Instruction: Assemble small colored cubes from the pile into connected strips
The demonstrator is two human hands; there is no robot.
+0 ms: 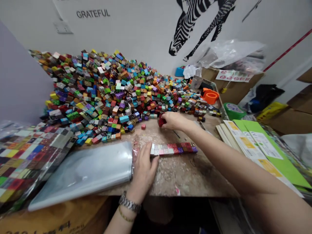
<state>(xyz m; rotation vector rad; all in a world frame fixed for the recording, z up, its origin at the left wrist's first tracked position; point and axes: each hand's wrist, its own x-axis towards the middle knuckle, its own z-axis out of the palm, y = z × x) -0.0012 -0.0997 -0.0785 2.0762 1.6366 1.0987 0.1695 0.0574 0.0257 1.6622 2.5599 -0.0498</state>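
Note:
A big heap of small coloured cubes [102, 87] covers the back of the worn table [180, 175]. My right hand [172, 121] reaches to the heap's near edge, its fingers closed round a red cube [161, 122]. A row of cubes [174, 149] in white, pink, red and purple lies in a line in front of me. My left hand [143, 167] lies flat with fingers stretched, its fingertips against the left end of that row and on the edge of a stack of clear plastic bags [85, 170]. One loose red cube [143, 126] sits apart on the table.
Packed sheets of cubes in plastic [26, 156] lie at the left. Green and white printed cards [263, 149] are stacked at the right. An orange tape dispenser [210, 96], a green tape roll [234, 110] and cardboard boxes [234, 87] stand behind them.

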